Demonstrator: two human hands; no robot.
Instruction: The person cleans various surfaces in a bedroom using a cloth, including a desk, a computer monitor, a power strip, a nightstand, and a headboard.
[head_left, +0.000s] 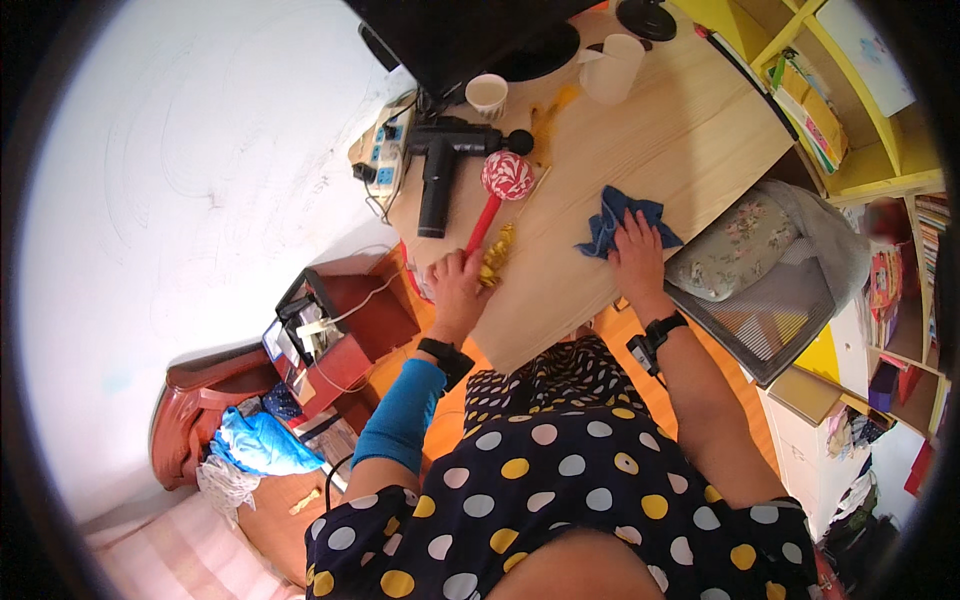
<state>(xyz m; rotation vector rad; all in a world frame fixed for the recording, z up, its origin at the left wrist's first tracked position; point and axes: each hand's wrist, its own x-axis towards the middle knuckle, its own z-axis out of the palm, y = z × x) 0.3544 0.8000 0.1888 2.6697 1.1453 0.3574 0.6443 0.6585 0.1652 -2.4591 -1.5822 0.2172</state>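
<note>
My left hand (455, 281) is at the left front edge of the wooden desk (570, 277), its fingers curled around the lower end of a red handle. That handle belongs to a ball-headed massage hammer (508, 175) with a red and white patterned head, lying on the desktop. A crumpled shiny gold strip (498, 255) lies against the handle and my fingertips. To the right, my right hand (637, 255) rests on a bunched dark blue cloth (619, 214), fingers on top of its folds. The cloth lies flat to the desktop near the right edge.
Behind the hammer are a black massage gun (442, 157), a power strip (388, 154) with cords, a paper cup (487, 94) and a paper roll (611, 71). A monitor (472, 37) stands at the back. A mesh chair (772, 300) with a floral cushion (739, 240) adjoins the right edge.
</note>
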